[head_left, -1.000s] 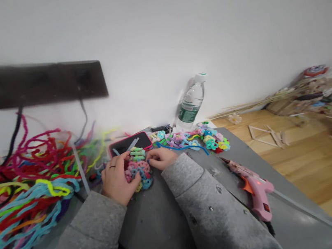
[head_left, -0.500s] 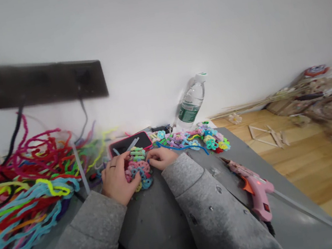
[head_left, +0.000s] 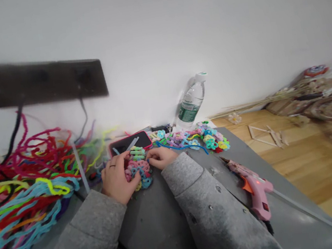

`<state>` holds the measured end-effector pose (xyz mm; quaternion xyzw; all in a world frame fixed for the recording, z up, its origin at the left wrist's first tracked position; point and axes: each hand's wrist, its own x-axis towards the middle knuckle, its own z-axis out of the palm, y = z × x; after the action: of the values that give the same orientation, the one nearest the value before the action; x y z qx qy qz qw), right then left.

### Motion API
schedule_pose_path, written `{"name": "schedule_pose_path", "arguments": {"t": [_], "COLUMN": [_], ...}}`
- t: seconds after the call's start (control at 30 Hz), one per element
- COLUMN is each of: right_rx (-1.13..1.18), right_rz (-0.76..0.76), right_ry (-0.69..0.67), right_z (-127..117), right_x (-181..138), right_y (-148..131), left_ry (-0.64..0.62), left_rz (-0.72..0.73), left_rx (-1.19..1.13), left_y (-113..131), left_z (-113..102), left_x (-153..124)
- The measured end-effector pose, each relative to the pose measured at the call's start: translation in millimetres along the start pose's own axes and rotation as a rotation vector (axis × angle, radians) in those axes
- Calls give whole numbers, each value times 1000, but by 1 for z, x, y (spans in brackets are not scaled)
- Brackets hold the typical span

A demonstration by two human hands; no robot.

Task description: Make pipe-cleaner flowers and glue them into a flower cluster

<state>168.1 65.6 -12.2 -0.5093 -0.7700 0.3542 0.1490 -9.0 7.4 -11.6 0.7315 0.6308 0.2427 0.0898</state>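
Observation:
A small cluster of fuzzy pipe-cleaner flowers [head_left: 142, 169], pink, blue, green and yellow, lies on the grey table in front of me. My left hand [head_left: 118, 179] is curled round its left side, thumb on the near edge, a ring on one finger. On the other side, my right hand [head_left: 161, 157] has its fingers bent together in a pinch at the cluster's right edge; what its fingertips hold is hidden. Just behind the cluster lies a phone [head_left: 129, 141] with a pink edge and translucent glue sticks on its screen.
Loose pipe cleaners [head_left: 33, 194] pile up at left. More pipe-cleaner flowers [head_left: 214, 139] and a leaning water bottle [head_left: 190, 103] stand at the back. A pink glue gun [head_left: 259, 193], its light glowing, lies at right. Beyond is a wooden surface [head_left: 303, 166] with craft pieces.
Both my hands hold nearly the same pose at the cluster. At the far right edge, another person's blurred arm has shifted toward the right.

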Motion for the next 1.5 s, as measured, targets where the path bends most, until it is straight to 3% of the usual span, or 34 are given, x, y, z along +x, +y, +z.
{"name": "schedule_pose_path", "arguments": {"t": [1.23,1.5], "right_rx": [18,53], "right_rz": [-11,19], "right_ry": [-23,-19], "right_z": [0,1], "right_x": [0,0], "right_y": [1,2], "left_ry": [10,-2], "left_rz": [12,51], "left_rx": [-1,-177], "left_y": [-2,-12], "left_z": [2,-6], "left_x": [0,5]}}
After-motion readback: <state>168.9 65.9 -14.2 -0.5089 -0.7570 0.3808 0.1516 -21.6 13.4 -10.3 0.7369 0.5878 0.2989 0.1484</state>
